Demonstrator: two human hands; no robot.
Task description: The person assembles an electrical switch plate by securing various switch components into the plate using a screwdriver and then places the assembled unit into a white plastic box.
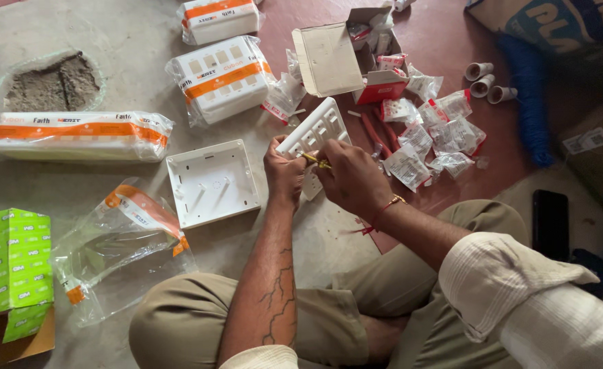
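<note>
My left hand (284, 172) grips the lower edge of a white switch plate (316, 128) with several rectangular openings, held tilted above the floor. My right hand (351, 179) is closed around a thin yellow-handled tool (313, 160), whose tip rests against the plate near my left thumb. A red thread and a bangle circle my right wrist. I sit cross-legged on the floor, knees in olive trousers below both hands.
A white square back box (213, 182) lies left of my hands. Wrapped white plates with orange bands (221, 78), an empty plastic bag (120, 242), a green carton (9, 263), an open cardboard box (346, 58), several small packets (428, 133), and a black phone (550, 222) surround me.
</note>
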